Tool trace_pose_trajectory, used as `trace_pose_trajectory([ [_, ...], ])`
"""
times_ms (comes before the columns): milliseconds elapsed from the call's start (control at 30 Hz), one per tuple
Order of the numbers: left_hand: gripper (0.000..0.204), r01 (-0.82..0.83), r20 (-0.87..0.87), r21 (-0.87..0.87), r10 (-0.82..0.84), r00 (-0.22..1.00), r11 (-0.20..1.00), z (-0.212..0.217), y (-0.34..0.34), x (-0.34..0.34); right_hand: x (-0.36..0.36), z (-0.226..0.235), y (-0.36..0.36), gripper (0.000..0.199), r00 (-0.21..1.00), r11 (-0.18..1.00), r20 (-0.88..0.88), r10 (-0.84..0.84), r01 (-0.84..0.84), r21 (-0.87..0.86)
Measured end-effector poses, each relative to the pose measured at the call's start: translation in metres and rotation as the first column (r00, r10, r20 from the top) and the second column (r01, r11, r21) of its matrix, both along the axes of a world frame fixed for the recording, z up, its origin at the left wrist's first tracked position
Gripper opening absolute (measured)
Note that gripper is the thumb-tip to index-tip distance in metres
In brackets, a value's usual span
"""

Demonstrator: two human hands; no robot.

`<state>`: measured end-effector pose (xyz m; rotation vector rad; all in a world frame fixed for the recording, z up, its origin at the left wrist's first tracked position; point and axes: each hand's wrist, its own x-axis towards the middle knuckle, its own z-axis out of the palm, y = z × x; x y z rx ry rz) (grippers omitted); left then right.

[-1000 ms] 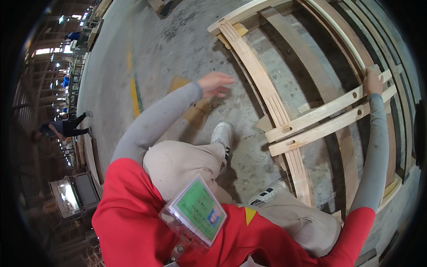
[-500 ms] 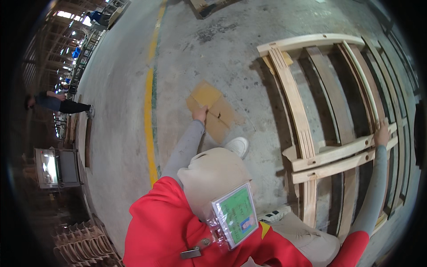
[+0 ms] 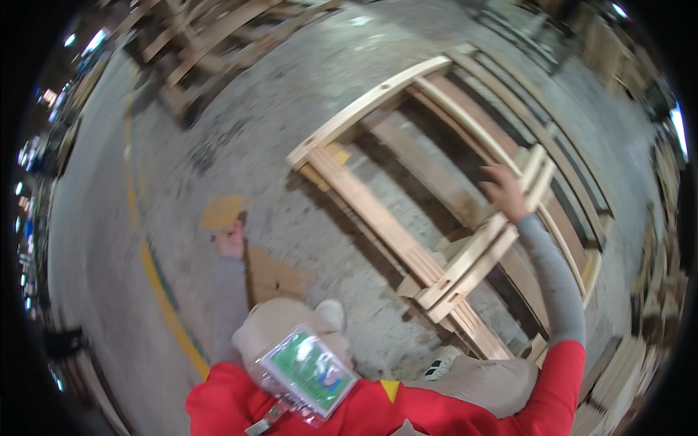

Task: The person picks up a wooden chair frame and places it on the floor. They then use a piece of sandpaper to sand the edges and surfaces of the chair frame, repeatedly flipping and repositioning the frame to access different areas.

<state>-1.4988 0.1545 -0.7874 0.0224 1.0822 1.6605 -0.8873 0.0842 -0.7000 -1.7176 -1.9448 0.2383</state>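
My left hand (image 3: 231,240), blurred, reaches low at the left with its fingers closed at the lower edge of a thin yellow sheet (image 3: 220,211). Behind that wrist a brown piece of cardboard (image 3: 270,277) lies on the floor. My right hand (image 3: 503,192) hovers over the pale wooden frame (image 3: 414,251), fingers apart and holding nothing. Close by it are the frame's curved rail (image 3: 476,131) and a pair of short crosspieces (image 3: 465,265). Whether the right palm touches the wood I cannot tell.
Stacked wooden pallets (image 3: 211,51) stand at the far left on the concrete floor. A yellow floor line (image 3: 171,309) runs along the left. Piled boards (image 3: 618,374) rise at the right edge. My white shoe (image 3: 331,314) is beside the cardboard.
My view has swung to the right. The left hand has taken the yellow sheet off the cardboard. My right hand has let go of the frame's rail and opened.
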Motion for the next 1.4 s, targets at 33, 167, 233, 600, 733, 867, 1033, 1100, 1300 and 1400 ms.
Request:
trace_pose_trajectory([
  [33,0.018,0.088,0.070,0.125,-0.097,0.993,0.988,0.017,0.015,0.010,-0.030,0.004,0.009,0.028,0.986,0.995,-0.156,0.052,-0.064,-0.072],
  [167,0.011,0.684,-0.214,0.151,-0.652,0.728,0.714,0.107,0.047,0.173,-0.122,0.031,0.030,0.054,0.628,0.900,-0.772,-0.100,-0.273,-0.339],
  [233,0.010,0.820,-0.339,0.095,-0.756,0.560,0.564,0.147,0.045,0.234,-0.160,0.055,0.047,0.056,0.310,0.905,-0.919,-0.241,-0.271,-0.329],
  [600,0.065,0.609,-0.776,-0.250,0.221,-0.591,0.753,0.080,0.223,0.327,0.000,0.019,0.174,0.027,0.275,0.891,-0.905,-0.325,0.410,-0.195],
  [733,0.050,0.588,-0.762,-0.598,-0.158,-0.628,0.545,0.045,0.231,0.362,0.085,-0.031,0.198,0.023,0.103,0.741,-0.912,-0.397,0.622,-0.253],
  [867,0.040,0.604,-0.809,-0.535,-0.151,-0.568,0.591,0.029,0.232,0.355,0.082,-0.069,0.236,0.024,-0.067,0.710,-0.925,-0.374,0.621,-0.332],
  [1033,0.038,0.585,-0.794,-0.544,-0.142,-0.592,0.602,0.028,0.234,0.353,0.062,-0.085,0.275,0.026,-0.040,0.756,-0.916,-0.399,0.551,-0.353],
  [1100,0.037,0.596,-0.803,-0.537,-0.146,-0.577,0.597,0.032,0.234,0.358,0.062,-0.082,0.287,0.027,-0.006,0.763,-0.912,-0.411,0.546,-0.347],
  [1300,0.036,0.573,-0.788,-0.544,-0.139,-0.600,0.613,0.037,0.230,0.357,0.050,-0.085,0.310,0.022,0.098,0.697,-0.808,-0.581,0.572,-0.432],
  [1400,0.036,0.583,-0.796,-0.551,-0.165,-0.583,0.598,0.038,0.230,0.356,0.046,-0.091,0.320,0.015,0.220,0.719,-0.756,-0.617,0.547,-0.429],
])
